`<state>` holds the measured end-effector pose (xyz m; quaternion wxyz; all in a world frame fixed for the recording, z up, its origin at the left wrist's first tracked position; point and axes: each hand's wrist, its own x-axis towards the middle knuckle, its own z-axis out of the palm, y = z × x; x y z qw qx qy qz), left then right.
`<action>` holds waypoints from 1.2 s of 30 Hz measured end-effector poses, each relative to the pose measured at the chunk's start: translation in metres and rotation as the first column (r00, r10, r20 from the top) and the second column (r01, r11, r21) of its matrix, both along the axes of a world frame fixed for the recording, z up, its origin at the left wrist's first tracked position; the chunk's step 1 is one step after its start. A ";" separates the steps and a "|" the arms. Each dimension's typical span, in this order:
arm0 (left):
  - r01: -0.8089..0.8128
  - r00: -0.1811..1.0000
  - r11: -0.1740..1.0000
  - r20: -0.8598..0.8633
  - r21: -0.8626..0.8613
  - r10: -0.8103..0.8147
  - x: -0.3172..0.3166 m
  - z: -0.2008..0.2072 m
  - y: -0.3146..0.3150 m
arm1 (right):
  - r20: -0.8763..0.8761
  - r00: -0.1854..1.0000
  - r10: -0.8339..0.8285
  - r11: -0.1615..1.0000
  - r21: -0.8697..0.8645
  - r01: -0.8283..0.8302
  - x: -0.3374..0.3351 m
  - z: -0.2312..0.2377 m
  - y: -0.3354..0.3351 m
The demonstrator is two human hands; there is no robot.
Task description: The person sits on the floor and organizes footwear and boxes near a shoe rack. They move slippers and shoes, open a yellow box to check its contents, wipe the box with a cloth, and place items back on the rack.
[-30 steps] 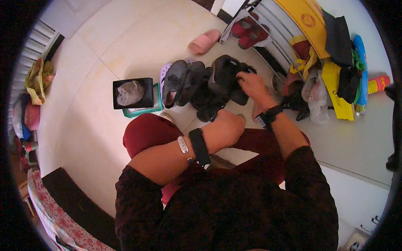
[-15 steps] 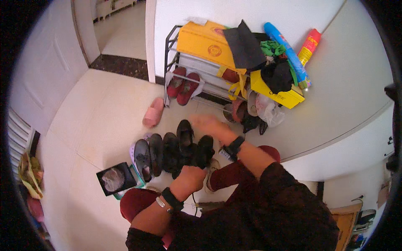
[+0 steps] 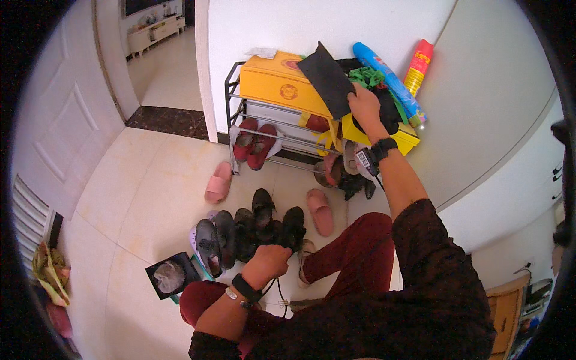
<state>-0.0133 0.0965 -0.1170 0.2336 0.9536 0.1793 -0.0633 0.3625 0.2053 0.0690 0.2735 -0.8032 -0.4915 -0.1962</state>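
Observation:
My right hand [image 3: 367, 111] reaches up to the shoe rack, its fingers closed at the right edge of a stiff black panel [image 3: 326, 78]. That panel leans over a yellow-orange box [image 3: 279, 84] and beside an open yellow box [image 3: 390, 137] holding green and black cloth-like items. Low in front of me, my left hand [image 3: 268, 264] makes a fist, touching or just beside the heel end of a black shoe [image 3: 293, 227]; what is in it is hidden. Several dark shoes stand in a row to its left, among them a black shoe [image 3: 263, 210] set farther forward.
Pink slippers lie on the floor, one slipper [image 3: 218, 183] left and another slipper [image 3: 320, 211] right. Red shoes [image 3: 261, 147] sit on the rack [image 3: 233, 90]. A small black box [image 3: 157, 282] is at left. A blue can [image 3: 381, 72] and a red-yellow can [image 3: 418, 69] lean against the wall.
My right hand has moved from above the floor shoes up and right to the black panel, uncovering the right pink slipper. My left fist stays by the shoes. The view has tilted up slightly.

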 end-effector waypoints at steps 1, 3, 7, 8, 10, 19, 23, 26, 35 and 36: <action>-0.005 1.000 1.000 0.011 0.014 0.005 -0.001 -0.001 0.001 | 0.009 0.996 0.090 0.992 0.087 -0.091 -0.003 -0.002 -0.001; -0.015 0.999 0.999 0.035 0.034 0.014 -0.003 -0.004 0.000 | -0.025 0.981 0.190 0.962 0.202 -0.182 -0.016 -0.004 -0.010; -0.093 0.995 0.995 0.037 0.031 0.092 -0.006 -0.002 0.002 | -0.250 0.848 0.467 0.875 0.269 -0.402 -0.064 -0.023 -0.026; -0.115 0.992 0.992 0.060 0.045 0.112 -0.006 0.000 0.003 | -0.277 0.854 0.441 0.895 0.202 -0.397 -0.075 -0.034 -0.027; -0.144 0.990 0.985 0.024 0.095 0.142 -0.004 0.006 0.006 | -0.323 0.843 0.430 0.896 0.039 -0.442 -0.095 -0.066 -0.031; -0.084 0.986 0.995 0.153 0.061 0.074 0.008 -0.002 -0.011 | -0.737 0.622 0.263 0.741 -0.259 -0.620 -0.169 -0.225 -0.012; -0.109 0.993 0.989 0.045 0.098 0.105 0.048 0.041 -0.014 | -0.749 0.605 0.269 0.675 -0.302 -0.673 -0.184 -0.233 -0.013; -0.122 0.983 0.982 0.153 0.146 0.099 0.038 0.075 -0.020 | -0.827 0.495 0.267 0.554 -0.289 -0.781 -0.219 -0.226 -0.019; -0.181 0.918 0.979 0.340 -0.096 0.203 -0.001 0.070 -0.016 | -0.981 0.142 0.130 0.049 -0.137 -0.989 -0.290 -0.218 -0.045; -0.127 0.944 0.983 0.288 -0.135 0.162 -0.004 0.071 -0.012 | -0.927 0.245 0.285 0.078 -0.232 -0.970 -0.280 -0.208 -0.041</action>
